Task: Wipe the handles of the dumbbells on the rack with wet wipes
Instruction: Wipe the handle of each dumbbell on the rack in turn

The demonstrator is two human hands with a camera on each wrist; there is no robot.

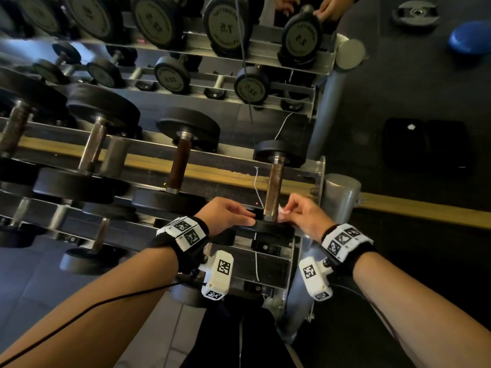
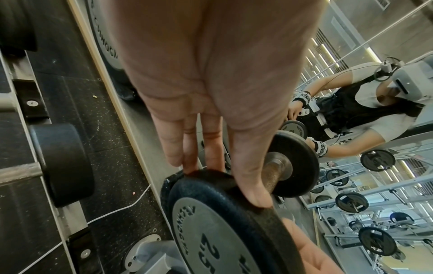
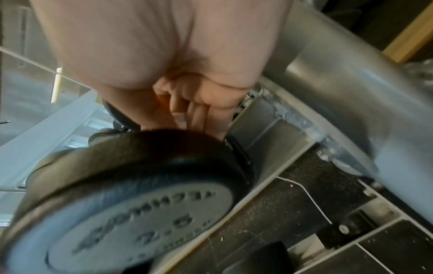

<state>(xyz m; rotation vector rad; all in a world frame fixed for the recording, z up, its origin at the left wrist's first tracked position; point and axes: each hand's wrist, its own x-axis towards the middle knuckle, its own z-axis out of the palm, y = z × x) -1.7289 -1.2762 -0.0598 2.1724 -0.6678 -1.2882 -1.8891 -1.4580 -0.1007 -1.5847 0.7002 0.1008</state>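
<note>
Wipe (image 1: 281, 210) (mostly hidden) at handle (image 1: 273, 189)

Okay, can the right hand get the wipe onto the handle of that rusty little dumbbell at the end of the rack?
Probably yes. The right hand pinches the white wet wipe right beside the rusty metal handle, nothing between them. The left hand rests on the near black plate, clear of the handle.

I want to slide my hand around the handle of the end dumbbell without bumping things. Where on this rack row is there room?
Free: the gap between the brown-handled dumbbell and the end dumbbell. Crowded: the handle's near end, where the left hand rests on the near plate and the right hand pinches a wipe; the rack's end plate borders the right.
</note>
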